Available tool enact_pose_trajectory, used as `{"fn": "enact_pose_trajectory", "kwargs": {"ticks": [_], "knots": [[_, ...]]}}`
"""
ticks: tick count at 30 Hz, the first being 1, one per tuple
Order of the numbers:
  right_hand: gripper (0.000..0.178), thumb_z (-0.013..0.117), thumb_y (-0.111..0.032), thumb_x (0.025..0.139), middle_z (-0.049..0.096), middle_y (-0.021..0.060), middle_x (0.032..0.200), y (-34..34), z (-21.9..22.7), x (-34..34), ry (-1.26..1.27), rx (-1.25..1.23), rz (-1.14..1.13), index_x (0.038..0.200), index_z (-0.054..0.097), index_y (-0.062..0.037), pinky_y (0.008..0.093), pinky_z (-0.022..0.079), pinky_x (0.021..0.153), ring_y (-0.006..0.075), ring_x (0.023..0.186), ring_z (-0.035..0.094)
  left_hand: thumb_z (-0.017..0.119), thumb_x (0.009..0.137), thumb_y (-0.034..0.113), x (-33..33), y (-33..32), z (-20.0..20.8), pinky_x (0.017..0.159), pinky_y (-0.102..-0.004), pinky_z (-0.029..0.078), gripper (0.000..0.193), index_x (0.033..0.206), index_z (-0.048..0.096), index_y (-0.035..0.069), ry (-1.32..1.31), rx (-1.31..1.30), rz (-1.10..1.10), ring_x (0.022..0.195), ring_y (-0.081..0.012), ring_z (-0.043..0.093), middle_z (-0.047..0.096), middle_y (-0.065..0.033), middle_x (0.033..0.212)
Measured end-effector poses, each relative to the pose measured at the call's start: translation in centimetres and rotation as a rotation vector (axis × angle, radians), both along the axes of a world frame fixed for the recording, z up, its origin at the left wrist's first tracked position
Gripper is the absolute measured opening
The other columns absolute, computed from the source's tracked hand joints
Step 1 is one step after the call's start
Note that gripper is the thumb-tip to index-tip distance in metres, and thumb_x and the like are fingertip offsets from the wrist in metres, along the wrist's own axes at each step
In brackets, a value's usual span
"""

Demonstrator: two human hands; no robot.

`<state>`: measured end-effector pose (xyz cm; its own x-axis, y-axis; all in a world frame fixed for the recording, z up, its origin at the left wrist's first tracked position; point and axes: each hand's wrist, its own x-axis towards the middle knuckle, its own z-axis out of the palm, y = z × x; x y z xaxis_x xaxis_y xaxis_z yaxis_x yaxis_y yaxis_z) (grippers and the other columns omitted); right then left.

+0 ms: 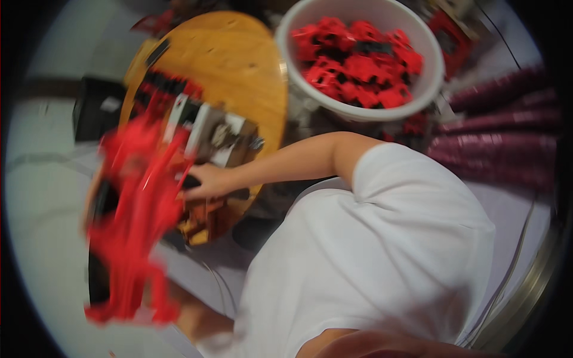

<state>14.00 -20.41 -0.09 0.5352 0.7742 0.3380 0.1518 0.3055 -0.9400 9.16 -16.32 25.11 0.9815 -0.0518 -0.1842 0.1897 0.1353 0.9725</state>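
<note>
A long red plastic part, shaped like a frame with several prongs and blurred by motion, is held up at the left, with a dark piece along its left side. My left forearm reaches behind it from below; most of that hand is hidden, and skin shows at the part's far left edge. Against the part's right edge, my right hand is closed around a dark, rounded thing that I cannot make out. Just beyond, a metal and white fixture stands on the round wooden table.
A white tub full of red and black plastic pieces stands beyond my right arm. Near the table's left edge is a black box. Maroon cloth lies at the right. An orange-yellow part sits at the table's lower edge.
</note>
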Motion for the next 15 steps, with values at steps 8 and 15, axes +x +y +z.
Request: {"fn": "enact_pose_trajectory", "kwargs": {"ticks": [8, 15], "knots": [[0.043, 0.061, -0.041, 0.093, 0.068, 0.0099, 0.1, -1.5, 0.1, 0.3, 0.479, -0.064, 0.311, 0.116, 0.056, -0.005, 0.0365, 0.051, 0.084, 0.0212, 0.094, 0.065, 0.068, 0.082, 0.054, 15.9, -17.1, -9.8, 0.097, -0.0377, 0.045, 0.07, 0.124, 0.057, -0.001, -0.587, 0.544, -0.065, 0.115, -0.0303, 0.058, 0.059, -0.0207, 0.124], [0.043, 0.071, -0.028, 0.086, 0.065, 0.0126, 0.082, -3.6, 3.3, 1.2, 0.261, -0.141, 0.118, 0.112, 0.051, -0.0009, 0.03, 0.053, 0.06, 0.0185, 0.065, 0.067, 0.059, 0.094, 0.031, 9.6, -5.1, -5.2, 0.09, -0.0324, 0.049, 0.037, 0.116, 0.064, 0.002, -0.281, 0.812, -0.386, 0.104, -0.0209, 0.063, 0.067, -0.0119, 0.109]]}}
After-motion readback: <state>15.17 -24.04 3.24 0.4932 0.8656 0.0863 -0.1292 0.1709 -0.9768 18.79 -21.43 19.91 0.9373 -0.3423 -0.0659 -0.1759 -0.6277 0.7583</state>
